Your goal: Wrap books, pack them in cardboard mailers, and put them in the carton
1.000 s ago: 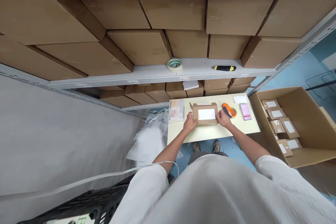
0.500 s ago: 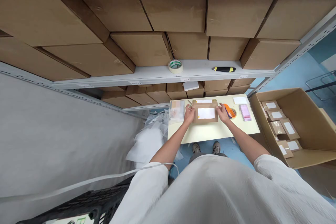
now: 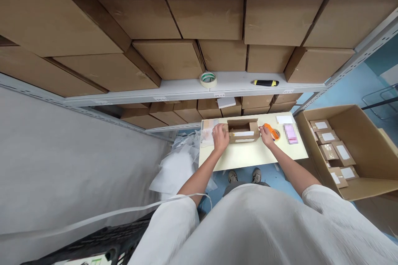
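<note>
A small cardboard box lies on the cream tabletop, its hollow inside showing between raised walls. White labels are on the side facing me. My left hand is closed on the box's left end, partly hiding it. At the right end, my right hand has its fingers pinched on the edge. Just beyond that hand are an orange tape dispenser and a tape roll. A clear plastic sleeve or printed sheet lies left of my left hand.
A large open carton holding several labelled small boxes stands on the right. On the shelf ahead are a tape roll, a utility knife and stacked cartons. Plastic bags heap at the table's left. A white cable crosses near my left arm.
The box was flattened-looking with its labelled face up; now it is turned and its hollow inside shows. My left hand has shifted slightly left and down around its end.
</note>
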Demonstrator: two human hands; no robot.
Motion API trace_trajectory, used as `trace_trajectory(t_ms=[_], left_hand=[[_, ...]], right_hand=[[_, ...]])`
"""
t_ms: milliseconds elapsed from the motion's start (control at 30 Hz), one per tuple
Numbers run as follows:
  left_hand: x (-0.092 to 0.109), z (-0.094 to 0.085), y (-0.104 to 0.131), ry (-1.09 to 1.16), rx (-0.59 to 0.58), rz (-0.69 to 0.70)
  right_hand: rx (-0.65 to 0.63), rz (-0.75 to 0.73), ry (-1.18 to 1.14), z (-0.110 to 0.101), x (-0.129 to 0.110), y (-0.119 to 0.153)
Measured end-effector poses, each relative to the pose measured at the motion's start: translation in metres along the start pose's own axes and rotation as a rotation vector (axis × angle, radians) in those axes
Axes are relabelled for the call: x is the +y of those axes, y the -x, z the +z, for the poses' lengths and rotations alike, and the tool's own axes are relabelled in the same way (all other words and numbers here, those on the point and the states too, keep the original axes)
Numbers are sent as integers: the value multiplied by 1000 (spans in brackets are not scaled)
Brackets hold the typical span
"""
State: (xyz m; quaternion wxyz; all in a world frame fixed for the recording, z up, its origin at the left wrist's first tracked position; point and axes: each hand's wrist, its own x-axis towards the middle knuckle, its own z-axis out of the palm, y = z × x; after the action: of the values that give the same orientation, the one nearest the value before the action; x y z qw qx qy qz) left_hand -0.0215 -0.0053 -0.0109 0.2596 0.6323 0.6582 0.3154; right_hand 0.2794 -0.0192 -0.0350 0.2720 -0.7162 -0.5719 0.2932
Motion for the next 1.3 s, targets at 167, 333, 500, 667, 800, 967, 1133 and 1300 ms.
trace_trajectory(t_ms=[167,333,500,667,800,967,1133,1300], left_hand=[[13,0,-11,-83,-236,99],[3,4,-14,-51,-278,-23],[-14,1,-5,-28,-408,82],[-23,1,3,-137,-474,203],[-24,4,2,-190,-475,219],[-24,3,1,-201,-484,198],[-25,2,1,-193,-487,189],[-26,4,0,-176,-478,199]], right_hand=[[-50,24,-138,-10,-19,-8],[-120,71,-167,-21,-29,-9],[-180,12,-52,-27,-33,-13],[-273,-290,368,-14,-48,-11],[-463,-514,535,-2,-62,-7],[-417,-585,579,-14,-64,-3],[-209,-489,573,-32,-56,-5],[-251,-340,569,-32,-41,-12]])
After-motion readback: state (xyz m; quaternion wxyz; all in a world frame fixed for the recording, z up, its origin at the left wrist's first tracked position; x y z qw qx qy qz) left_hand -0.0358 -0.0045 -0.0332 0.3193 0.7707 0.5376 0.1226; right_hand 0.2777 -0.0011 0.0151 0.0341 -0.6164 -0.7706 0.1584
